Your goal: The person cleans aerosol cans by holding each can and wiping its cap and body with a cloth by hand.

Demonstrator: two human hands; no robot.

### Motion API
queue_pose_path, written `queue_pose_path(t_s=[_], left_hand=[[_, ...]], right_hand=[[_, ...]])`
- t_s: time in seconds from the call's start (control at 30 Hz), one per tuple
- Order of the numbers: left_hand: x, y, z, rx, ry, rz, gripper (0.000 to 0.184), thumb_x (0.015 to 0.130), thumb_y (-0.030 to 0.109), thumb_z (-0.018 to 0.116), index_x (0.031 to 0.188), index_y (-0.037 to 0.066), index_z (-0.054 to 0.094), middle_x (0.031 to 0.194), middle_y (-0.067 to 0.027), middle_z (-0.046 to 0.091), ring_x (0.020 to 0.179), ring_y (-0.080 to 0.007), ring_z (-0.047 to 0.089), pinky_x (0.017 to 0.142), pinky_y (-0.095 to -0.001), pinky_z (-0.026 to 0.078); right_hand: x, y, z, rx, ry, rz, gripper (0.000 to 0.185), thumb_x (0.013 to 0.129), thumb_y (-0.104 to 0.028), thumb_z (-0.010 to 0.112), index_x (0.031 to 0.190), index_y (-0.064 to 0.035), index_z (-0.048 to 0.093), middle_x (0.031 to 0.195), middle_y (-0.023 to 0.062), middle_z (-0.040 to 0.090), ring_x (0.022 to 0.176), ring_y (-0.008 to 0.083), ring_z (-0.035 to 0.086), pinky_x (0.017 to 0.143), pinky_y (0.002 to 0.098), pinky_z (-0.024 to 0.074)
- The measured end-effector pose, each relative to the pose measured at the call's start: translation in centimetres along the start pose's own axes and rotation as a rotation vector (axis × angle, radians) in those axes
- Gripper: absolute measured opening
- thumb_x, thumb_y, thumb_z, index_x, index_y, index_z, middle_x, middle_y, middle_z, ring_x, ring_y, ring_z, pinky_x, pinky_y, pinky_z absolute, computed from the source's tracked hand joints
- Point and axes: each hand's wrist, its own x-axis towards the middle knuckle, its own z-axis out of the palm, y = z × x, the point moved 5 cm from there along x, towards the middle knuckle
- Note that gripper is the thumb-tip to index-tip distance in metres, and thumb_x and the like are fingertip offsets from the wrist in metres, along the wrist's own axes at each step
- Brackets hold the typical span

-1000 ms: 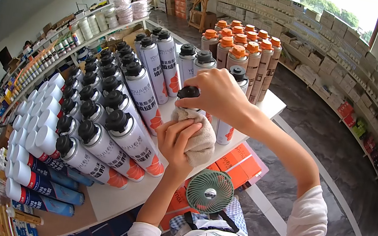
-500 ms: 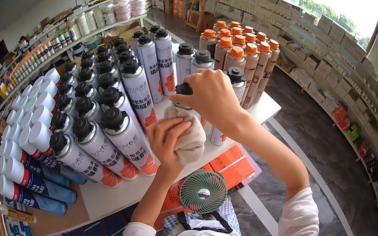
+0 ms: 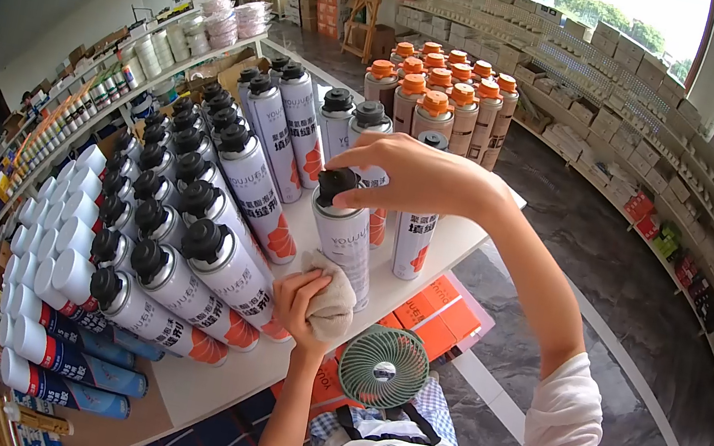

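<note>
Right hand (image 3: 399,173) pinches the black cap (image 3: 335,185) on that foam can (image 3: 347,245), steadying it I guess; left hand (image 3: 297,304) clutches a beige cloth (image 3: 333,303) near its base.

A whitish metal can (image 3: 345,245) with a black top and pale grey lettering is roughly upright near the edge of a white table (image 3: 200,384), with a beige cloth (image 3: 332,305) crumpled into a wad beside its lower part.

A green fan (image 3: 384,368), orange-capped cans (image 3: 436,105) (upright, close together) and rows of white-capped tubes (image 3: 75,273).
</note>
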Motion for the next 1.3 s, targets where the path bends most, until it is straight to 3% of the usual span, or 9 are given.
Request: queue_pose_path(t_s=[0.1,0.2,0.43,0.5,0.77,0.83,0.87,1.17,1.3], left_hand=[[1.2,1.3,0.1,-0.012,-0.041,0.048,0.025,0.077,0.013,0.074,0.102,0.009,0.072,0.105,-0.0051,0.068,0.097,-0.0279,0.059,0.089,-0.0405,0.047],[2.1,2.3,0.6,-0.003,-0.045,0.094,0.027,0.076,0.015,0.076,0.102,0.011,0.073,0.106,-0.0035,0.068,0.098,-0.0277,0.059,0.089,-0.0404,0.047],[7.5,5.4,1.0,0.108,-0.019,0.245,0.031,0.070,0.021,0.080,0.100,0.013,0.075,0.108,-0.0021,0.068,0.098,-0.0273,0.059,0.086,-0.0389,0.049],[8.2,5.9,1.2,0.126,0.013,0.275,0.032,0.069,0.022,0.080,0.100,0.014,0.076,0.108,-0.0012,0.068,0.096,-0.0268,0.059,0.086,-0.0382,0.049],[-0.8,0.6,3.6,0.162,-0.146,0.301,0.028,0.075,0.019,0.076,0.103,0.015,0.076,0.108,0.0022,0.069,0.095,-0.0232,0.059,0.083,-0.0355,0.048],[-0.7,0.5,3.6,0.151,-0.227,0.238,0.028,0.076,0.014,0.075,0.104,0.015,0.076,0.110,0.0031,0.069,0.095,-0.0213,0.060,0.083,-0.0345,0.047],[-0.4,0.5,3.3,0.148,-0.198,0.220,0.027,0.077,0.013,0.074,0.104,0.015,0.076,0.110,0.0027,0.069,0.095,-0.0216,0.060,0.083,-0.0346,0.047],[7.8,5.0,1.6,0.091,0.108,0.293,0.031,0.070,0.018,0.080,0.101,0.013,0.076,0.107,-0.0005,0.070,0.096,-0.0263,0.058,0.087,-0.0385,0.049],[3.1,1.9,3.8,0.075,-0.033,0.253,0.029,0.073,0.022,0.077,0.100,0.013,0.076,0.106,0.0006,0.070,0.093,-0.0257,0.059,0.084,-0.0369,0.049]], right_hand=[[1.9,1.7,0.5,0.022,0.045,-0.362,0.051,0.088,-0.035,0.074,0.130,-0.0076,0.066,0.131,0.0170,0.065,0.117,0.0307,0.064,0.103,0.0366,0.0497],[2.2,3.1,1.6,0.331,-0.053,-0.250,0.052,0.086,-0.030,0.077,0.132,-0.0087,0.066,0.123,0.0159,0.070,0.111,0.0272,0.069,0.100,0.0362,0.0529],[1.2,2.1,1.5,0.247,0.119,-0.210,0.044,0.082,-0.023,0.079,0.122,-0.0063,0.072,0.101,0.0172,0.075,0.087,0.0234,0.072,0.080,0.0340,0.0574],[0.8,1.4,1.4,0.198,0.078,-0.125,0.044,0.084,-0.017,0.078,0.127,-0.0110,0.070,0.112,0.0130,0.074,0.101,0.0217,0.073,0.094,0.0347,0.0591],[0.7,1.6,2.8,0.145,0.285,0.018,0.042,0.081,-0.033,0.080,0.115,-0.0088,0.076,0.089,0.0142,0.076,0.081,0.0231,0.074,0.076,0.0356,0.0585],[1.2,0.7,3.8,-0.334,0.457,0.208,0.044,0.082,-0.043,0.077,0.105,-0.0045,0.077,0.078,0.0134,0.073,0.073,0.0250,0.073,0.068,0.0370,0.0574],[1.2,0.5,3.5,-0.276,0.438,0.178,0.051,0.082,-0.050,0.075,0.098,-0.0018,0.076,0.072,0.0126,0.070,0.068,0.0263,0.071,0.064,0.0371,0.0558],[-0.5,-0.1,3.1,-0.267,0.637,-0.015,0.048,0.083,-0.050,0.073,0.083,-0.0016,0.072,0.069,0.0133,0.066,0.063,0.0285,0.067,0.059,0.0380,0.0529],[0.0,1.0,3.0,-0.274,0.595,0.105,0.053,0.084,-0.054,0.071,0.079,-0.0014,0.070,0.067,0.0122,0.065,0.062,0.0270,0.067,0.059,0.0378,0.0527]])
